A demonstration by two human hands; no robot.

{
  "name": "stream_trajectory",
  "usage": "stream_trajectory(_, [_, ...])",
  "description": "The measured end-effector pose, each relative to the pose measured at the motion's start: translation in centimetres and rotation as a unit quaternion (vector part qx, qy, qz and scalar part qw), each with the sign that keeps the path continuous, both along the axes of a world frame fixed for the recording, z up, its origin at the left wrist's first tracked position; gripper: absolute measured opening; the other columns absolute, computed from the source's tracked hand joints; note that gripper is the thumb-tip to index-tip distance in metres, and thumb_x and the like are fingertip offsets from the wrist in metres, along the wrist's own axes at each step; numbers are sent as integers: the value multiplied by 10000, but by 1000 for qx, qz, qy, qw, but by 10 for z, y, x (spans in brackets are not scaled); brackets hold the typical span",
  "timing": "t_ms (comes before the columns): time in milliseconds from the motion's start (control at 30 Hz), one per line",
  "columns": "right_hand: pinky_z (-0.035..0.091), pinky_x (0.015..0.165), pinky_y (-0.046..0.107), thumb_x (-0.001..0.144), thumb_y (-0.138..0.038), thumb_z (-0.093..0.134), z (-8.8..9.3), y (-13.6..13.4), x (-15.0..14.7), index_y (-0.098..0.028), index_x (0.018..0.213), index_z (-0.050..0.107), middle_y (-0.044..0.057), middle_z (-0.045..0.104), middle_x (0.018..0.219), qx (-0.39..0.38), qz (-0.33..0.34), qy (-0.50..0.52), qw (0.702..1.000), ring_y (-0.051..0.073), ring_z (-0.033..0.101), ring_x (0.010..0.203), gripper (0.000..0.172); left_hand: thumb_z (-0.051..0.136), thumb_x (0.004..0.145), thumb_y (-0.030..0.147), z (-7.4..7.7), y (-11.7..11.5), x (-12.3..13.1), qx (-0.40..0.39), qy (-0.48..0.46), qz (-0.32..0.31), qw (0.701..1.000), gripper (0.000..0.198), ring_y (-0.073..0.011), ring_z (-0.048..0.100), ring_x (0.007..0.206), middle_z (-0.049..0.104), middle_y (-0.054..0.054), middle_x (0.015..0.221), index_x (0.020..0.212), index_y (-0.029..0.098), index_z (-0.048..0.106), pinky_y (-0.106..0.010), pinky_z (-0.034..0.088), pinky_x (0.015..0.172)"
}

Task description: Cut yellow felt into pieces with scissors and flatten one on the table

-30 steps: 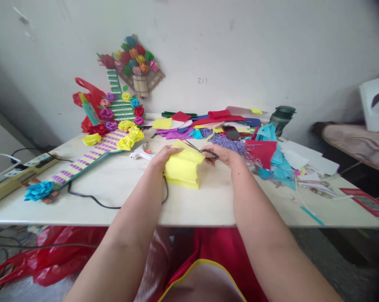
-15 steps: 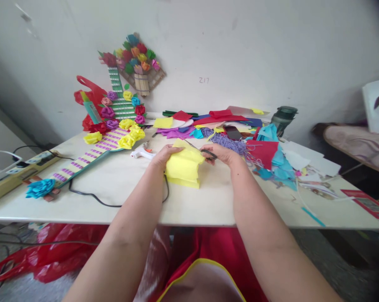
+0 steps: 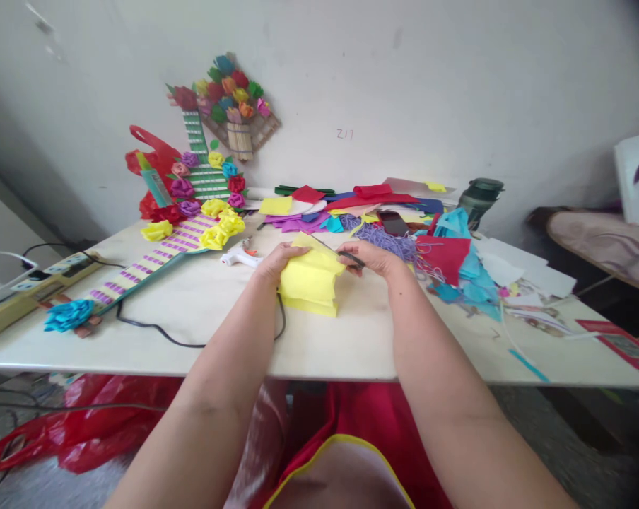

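Yellow crepe paper (image 3: 309, 281), folded in layers, hangs just above the table in front of me. My left hand (image 3: 281, 260) is closed on its left side, thumb on top. In my right hand (image 3: 366, 257) is a pair of dark-handled scissors (image 3: 354, 259), fingers wrapped round the handles. The blades lie along the upper right edge of the paper; whether they are parted is hard to make out. A white glue gun (image 3: 239, 254) lies left of my left hand, a black cord running near it.
To the left lies a striped board (image 3: 155, 263) with paper flowers, and a power strip (image 3: 54, 276). Stacked coloured paper (image 3: 309, 208), purple shreds (image 3: 386, 242) and a dark bottle (image 3: 481, 201) stand at the back. Blue and red scraps (image 3: 447, 258) lie right.
The scissors' blades have shifted slightly at the paper's upper edge, and the handles look closer together. My left hand and the yellow paper stay in place.
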State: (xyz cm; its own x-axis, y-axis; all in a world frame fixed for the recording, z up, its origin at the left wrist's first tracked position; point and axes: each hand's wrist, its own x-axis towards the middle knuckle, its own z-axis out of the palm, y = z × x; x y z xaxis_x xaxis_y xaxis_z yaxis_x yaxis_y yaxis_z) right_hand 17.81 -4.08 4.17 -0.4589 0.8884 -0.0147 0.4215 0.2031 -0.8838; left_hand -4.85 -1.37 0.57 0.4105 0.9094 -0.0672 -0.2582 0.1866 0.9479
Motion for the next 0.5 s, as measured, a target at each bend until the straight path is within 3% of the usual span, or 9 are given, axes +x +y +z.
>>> stream_trajectory(500, [285,344,173,707,-294,635,-6,6,2,-150,721,584,-58,457,447,12,-4,15,1000,40,353,362,153,717,613,214,2,-2,1,-5,-11,13,1000,275,-267,679,669,714,-113,763,858,90,702,-373,539,676])
